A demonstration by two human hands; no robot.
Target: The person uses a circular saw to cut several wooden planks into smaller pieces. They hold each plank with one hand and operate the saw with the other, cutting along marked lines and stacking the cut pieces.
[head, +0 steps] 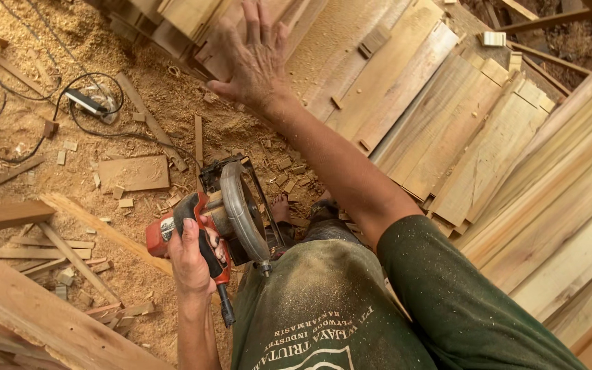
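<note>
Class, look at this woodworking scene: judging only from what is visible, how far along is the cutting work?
Done: sawdust and small offcuts cover the ground, and cut boards lie stacked. In hand: the left hand grips a red circular saw, held off the wood, while the right hand reaches to the boards. Left: long planks lie at the right; whether they need cutting cannot be told.

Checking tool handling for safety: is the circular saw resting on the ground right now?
No: the left hand grips the red circular saw by its handle, holding it up above the sawdust floor.
</note>
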